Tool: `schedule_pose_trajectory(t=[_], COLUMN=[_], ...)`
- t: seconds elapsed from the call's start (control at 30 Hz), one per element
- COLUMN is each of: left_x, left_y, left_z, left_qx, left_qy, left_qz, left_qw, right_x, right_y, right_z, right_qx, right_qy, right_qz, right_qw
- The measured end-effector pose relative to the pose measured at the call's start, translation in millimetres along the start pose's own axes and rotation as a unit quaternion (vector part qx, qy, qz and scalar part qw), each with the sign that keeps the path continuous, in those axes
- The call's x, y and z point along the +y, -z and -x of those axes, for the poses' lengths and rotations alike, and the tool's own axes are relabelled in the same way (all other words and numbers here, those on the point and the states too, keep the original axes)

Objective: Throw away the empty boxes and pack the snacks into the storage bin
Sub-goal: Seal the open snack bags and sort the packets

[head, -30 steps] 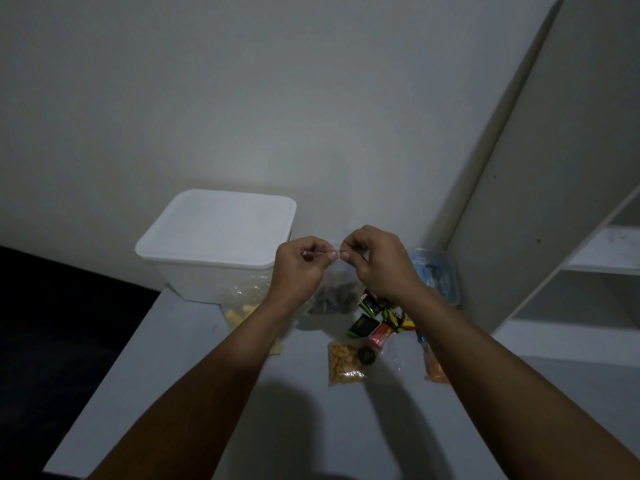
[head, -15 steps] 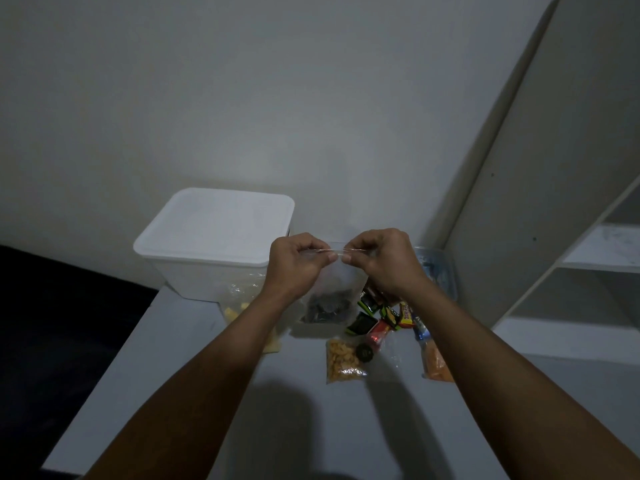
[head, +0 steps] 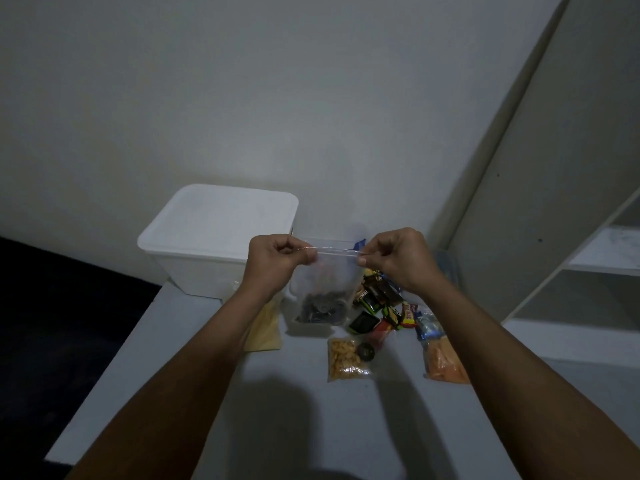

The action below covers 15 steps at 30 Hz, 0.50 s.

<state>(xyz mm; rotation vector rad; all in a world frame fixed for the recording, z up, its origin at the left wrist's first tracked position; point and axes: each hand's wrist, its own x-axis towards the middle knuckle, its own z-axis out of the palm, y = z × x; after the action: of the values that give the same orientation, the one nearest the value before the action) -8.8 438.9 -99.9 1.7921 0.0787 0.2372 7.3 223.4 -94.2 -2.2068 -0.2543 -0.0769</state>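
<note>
Both hands pinch the top strip of a clear zip bag held above the table.

The left hand (head: 277,259) has its fingers curled, thumb and forefinger nipping the left end of the zip bag (head: 323,289) at its seal strip; the right hand (head: 398,259) grips the right end of the same strip in the same way, so the strip runs taut between them. The zip bag hangs below the hands, with dark pieces collected in its bottom. Left of the zip bag, and behind it, the storage bin (head: 218,237) stands against the wall, its white lid on. Right of the zip bag, a heap of wrapped snacks (head: 377,306) lies on the table (head: 180,341). In front of the zip bag lies a packet of yellow crackers (head: 344,358), and further right a packet of orange snacks (head: 443,362). Under the left wrist lies a pale yellow packet (head: 265,332).
</note>
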Motion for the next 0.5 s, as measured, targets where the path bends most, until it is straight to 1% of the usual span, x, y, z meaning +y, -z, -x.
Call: schedule_pose_trajectory(t=[0.07, 0.17, 0.23, 0.33, 0.43, 0.47, 0.5], left_x=[0, 0, -3, -9, -11, -11, -9], left_y=[2, 4, 6, 2, -8, -12, -16], left_z=[0, 1, -1, -3, 7, 12, 16], left_qx=[-0.014, -0.055, -0.057, -0.014, 0.097, 0.124, 0.128], left_qy=[-0.004, -0.016, -0.01, 0.026, 0.054, 0.051, 0.058], left_qz=[0.006, -0.002, -0.016, -0.046, -0.157, -0.182, -0.178], left_qw=[1.0, 0.998, 0.998, 0.998, 0.981, 0.974, 0.974], right_x=[1, 3, 3, 0, 1, 2, 4], right_y=[1, 5, 3, -9, -22, -25, -28], right_z=[-1, -4, -4, 0, 7, 10, 13], right_qx=[0.004, 0.003, -0.001, 0.033, 0.085, 0.094, 0.102], right_qy=[-0.009, -0.026, -0.031, -0.031, -0.034, -0.035, -0.034], right_qz=[-0.009, -0.029, -0.028, -0.015, 0.002, 0.0, -0.006], right_qw=[1.0, 0.999, 0.999, 0.999, 0.996, 0.995, 0.994])
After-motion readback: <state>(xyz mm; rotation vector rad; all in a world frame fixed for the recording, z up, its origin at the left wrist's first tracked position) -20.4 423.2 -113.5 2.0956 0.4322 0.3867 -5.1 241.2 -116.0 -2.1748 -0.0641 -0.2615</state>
